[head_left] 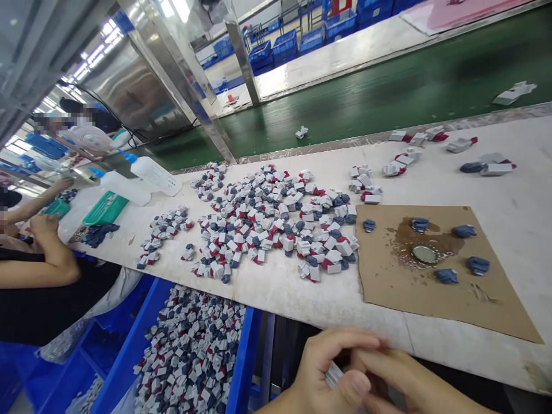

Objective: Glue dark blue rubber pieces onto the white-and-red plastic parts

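At the bottom edge, my left hand (325,368) is closed with its thumb bent over a small white plastic piece (333,375), only partly visible between the fingers. My right hand (394,371) presses against it with curled fingers; whatever lies inside them is hidden. Beyond the hands is a brown cardboard sheet (388,290). On it lie a round metal cap (426,253) in a wet brown stain, several dark blue moulded pieces (478,265) and a few thin slivers (483,294). To its left spreads a heap of small white, red and blue parts (259,218).
A green conveyor belt (366,95) runs behind the white table (276,293), carrying a few white pieces. Below the table's left part stands a blue bin (245,356) full of similar parts. White bottles (155,175) and a green basket (106,208) stand near a co-worker's arm (56,247).
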`<control>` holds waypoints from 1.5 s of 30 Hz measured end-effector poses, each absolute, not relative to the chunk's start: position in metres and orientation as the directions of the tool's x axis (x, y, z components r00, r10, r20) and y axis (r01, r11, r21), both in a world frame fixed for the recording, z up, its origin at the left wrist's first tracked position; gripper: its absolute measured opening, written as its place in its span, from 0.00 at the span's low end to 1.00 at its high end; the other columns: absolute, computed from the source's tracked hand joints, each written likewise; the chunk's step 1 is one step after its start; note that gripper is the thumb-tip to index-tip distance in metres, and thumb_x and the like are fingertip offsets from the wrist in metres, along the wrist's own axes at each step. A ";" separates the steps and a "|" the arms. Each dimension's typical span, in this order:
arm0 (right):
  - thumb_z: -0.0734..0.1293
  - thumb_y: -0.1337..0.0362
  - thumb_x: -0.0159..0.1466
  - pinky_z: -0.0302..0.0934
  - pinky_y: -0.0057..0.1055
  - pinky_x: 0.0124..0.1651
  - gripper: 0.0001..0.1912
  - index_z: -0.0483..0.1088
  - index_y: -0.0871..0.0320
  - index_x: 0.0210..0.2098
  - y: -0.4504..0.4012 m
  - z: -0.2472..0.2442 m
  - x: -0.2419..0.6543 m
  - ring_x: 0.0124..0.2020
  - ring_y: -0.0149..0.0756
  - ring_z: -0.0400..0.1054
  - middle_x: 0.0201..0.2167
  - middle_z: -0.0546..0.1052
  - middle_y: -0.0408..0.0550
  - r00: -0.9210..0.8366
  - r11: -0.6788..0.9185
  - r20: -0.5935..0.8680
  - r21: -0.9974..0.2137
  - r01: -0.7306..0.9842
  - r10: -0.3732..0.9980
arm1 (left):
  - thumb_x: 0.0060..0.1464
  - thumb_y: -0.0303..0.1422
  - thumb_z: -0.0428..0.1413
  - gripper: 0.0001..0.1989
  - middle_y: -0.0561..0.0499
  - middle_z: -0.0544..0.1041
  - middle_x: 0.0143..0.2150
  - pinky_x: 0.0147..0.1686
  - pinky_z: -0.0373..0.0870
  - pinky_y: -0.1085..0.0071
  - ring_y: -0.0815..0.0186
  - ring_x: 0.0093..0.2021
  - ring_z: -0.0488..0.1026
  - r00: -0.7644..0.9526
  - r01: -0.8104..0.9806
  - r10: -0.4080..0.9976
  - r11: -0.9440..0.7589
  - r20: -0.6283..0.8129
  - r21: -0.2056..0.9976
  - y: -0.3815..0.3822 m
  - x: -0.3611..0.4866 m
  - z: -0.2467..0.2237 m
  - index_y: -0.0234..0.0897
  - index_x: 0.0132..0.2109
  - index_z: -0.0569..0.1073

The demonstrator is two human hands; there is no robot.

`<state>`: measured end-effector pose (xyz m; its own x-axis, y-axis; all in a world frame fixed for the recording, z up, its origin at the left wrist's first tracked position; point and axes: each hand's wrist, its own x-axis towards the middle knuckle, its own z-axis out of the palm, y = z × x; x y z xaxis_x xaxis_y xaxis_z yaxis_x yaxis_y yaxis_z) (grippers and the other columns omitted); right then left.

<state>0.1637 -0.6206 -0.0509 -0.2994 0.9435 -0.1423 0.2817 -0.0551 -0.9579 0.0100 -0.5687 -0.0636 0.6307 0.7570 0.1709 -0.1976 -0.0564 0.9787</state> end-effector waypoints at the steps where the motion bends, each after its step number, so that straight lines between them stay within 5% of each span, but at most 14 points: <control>1: 0.60 0.64 0.64 0.69 0.27 0.31 0.08 0.70 0.55 0.33 -0.615 -0.050 0.166 0.29 0.35 0.73 0.29 0.77 0.46 -0.287 -0.043 -0.131 -0.955 0.293 0.949 | 0.64 0.42 0.50 0.19 0.40 0.80 0.51 0.50 0.74 0.60 0.55 0.50 0.78 0.607 -0.141 0.768 -0.148 0.203 0.979 -0.560 0.004 -0.060 0.40 0.56 0.75; 3: 0.58 0.61 0.67 0.64 0.26 0.26 0.10 0.68 0.55 0.34 -0.604 -0.053 0.172 0.23 0.32 0.68 0.25 0.74 0.44 -0.233 0.000 -0.092 -0.929 0.369 0.968 | 0.65 0.38 0.49 0.17 0.42 0.80 0.50 0.49 0.73 0.63 0.58 0.49 0.76 0.525 0.023 0.781 -0.411 0.339 0.911 -0.537 -0.006 -0.052 0.41 0.56 0.74; 6: 0.58 0.60 0.70 0.63 0.27 0.29 0.10 0.69 0.55 0.40 -0.586 -0.062 0.187 0.26 0.33 0.69 0.28 0.75 0.45 -0.161 0.128 0.049 -0.838 0.530 0.986 | 0.64 0.28 0.51 0.14 0.44 0.80 0.46 0.47 0.73 0.65 0.60 0.47 0.74 0.527 0.419 0.702 -0.705 0.479 0.572 -0.497 -0.008 -0.040 0.38 0.54 0.74; 9: 0.55 0.62 0.72 0.65 0.30 0.35 0.13 0.70 0.56 0.43 -0.571 -0.070 0.199 0.33 0.36 0.72 0.34 0.76 0.48 -0.168 0.287 0.239 -0.658 0.697 0.956 | 0.61 0.27 0.54 0.12 0.44 0.79 0.47 0.43 0.74 0.63 0.57 0.47 0.72 0.736 0.532 0.578 -0.816 0.352 0.225 -0.469 0.001 -0.033 0.35 0.51 0.76; 12: 0.52 0.62 0.73 0.63 0.30 0.32 0.16 0.70 0.57 0.42 -0.564 -0.074 0.203 0.30 0.36 0.72 0.31 0.74 0.47 -0.211 0.340 0.306 -0.468 0.816 0.928 | 0.60 0.27 0.55 0.13 0.43 0.76 0.49 0.44 0.74 0.61 0.55 0.49 0.71 0.815 0.509 0.516 -0.855 0.265 0.100 -0.461 0.010 -0.032 0.36 0.51 0.76; 16: 0.50 0.62 0.74 0.61 0.29 0.29 0.18 0.70 0.58 0.42 -0.563 -0.075 0.202 0.29 0.34 0.71 0.29 0.73 0.47 -0.236 0.363 0.343 -0.377 0.852 0.909 | 0.59 0.28 0.57 0.09 0.41 0.74 0.51 0.48 0.72 0.58 0.53 0.53 0.69 0.817 0.511 0.533 -0.846 0.219 0.150 -0.459 0.011 -0.029 0.36 0.47 0.76; 20: 0.51 0.60 0.74 0.61 0.29 0.29 0.18 0.70 0.58 0.41 -0.562 -0.071 0.203 0.29 0.34 0.71 0.29 0.73 0.46 -0.241 0.375 0.347 -0.396 0.838 0.906 | 0.59 0.28 0.57 0.03 0.45 0.76 0.49 0.48 0.71 0.62 0.58 0.51 0.69 0.817 0.476 0.549 -0.816 0.178 0.329 -0.454 0.006 -0.022 0.36 0.42 0.74; 27: 0.53 0.56 0.74 0.65 0.32 0.36 0.18 0.68 0.59 0.52 -0.556 -0.060 0.201 0.37 0.38 0.74 0.39 0.77 0.52 -0.184 0.388 0.446 -0.425 0.818 0.876 | 0.63 0.31 0.51 0.05 0.48 0.76 0.39 0.36 0.70 0.68 0.62 0.40 0.73 0.714 0.500 0.679 -0.666 0.173 0.554 -0.458 -0.001 -0.018 0.37 0.44 0.70; 30: 0.55 0.53 0.73 0.66 0.33 0.36 0.20 0.65 0.58 0.55 -0.546 -0.052 0.194 0.39 0.40 0.73 0.41 0.76 0.53 -0.165 0.376 0.399 -0.536 0.756 0.902 | 0.62 0.34 0.52 0.05 0.49 0.73 0.36 0.29 0.67 0.73 0.66 0.34 0.72 0.670 0.427 0.730 -0.526 0.134 0.735 -0.464 0.004 -0.018 0.38 0.43 0.69; 34: 0.59 0.58 0.70 0.60 0.29 0.29 0.11 0.68 0.57 0.42 -0.535 -0.041 0.189 0.27 0.34 0.69 0.29 0.74 0.46 -0.205 0.278 0.191 -0.722 0.633 0.960 | 0.61 0.33 0.52 0.06 0.50 0.73 0.36 0.27 0.68 0.76 0.68 0.33 0.71 0.637 0.340 0.765 -0.384 0.090 0.858 -0.470 0.011 -0.016 0.37 0.44 0.69; 39: 0.58 0.59 0.68 0.57 0.28 0.27 0.10 0.65 0.57 0.33 -0.535 -0.033 0.193 0.24 0.32 0.66 0.26 0.73 0.44 -0.212 0.171 0.062 -0.821 0.545 0.975 | 0.63 0.30 0.49 0.09 0.45 0.76 0.42 0.33 0.71 0.72 0.65 0.38 0.73 0.732 0.348 0.655 -0.594 0.186 0.725 -0.472 0.010 -0.016 0.36 0.48 0.71; 45: 0.58 0.58 0.65 0.52 0.28 0.22 0.12 0.60 0.54 0.26 -0.541 -0.025 0.193 0.20 0.31 0.61 0.20 0.67 0.41 -0.227 0.184 0.061 -0.797 0.575 0.972 | 0.60 0.27 0.46 0.07 0.47 0.74 0.33 0.30 0.71 0.67 0.59 0.36 0.73 0.881 0.436 0.461 -0.878 0.105 0.196 -0.482 0.013 -0.006 0.36 0.37 0.68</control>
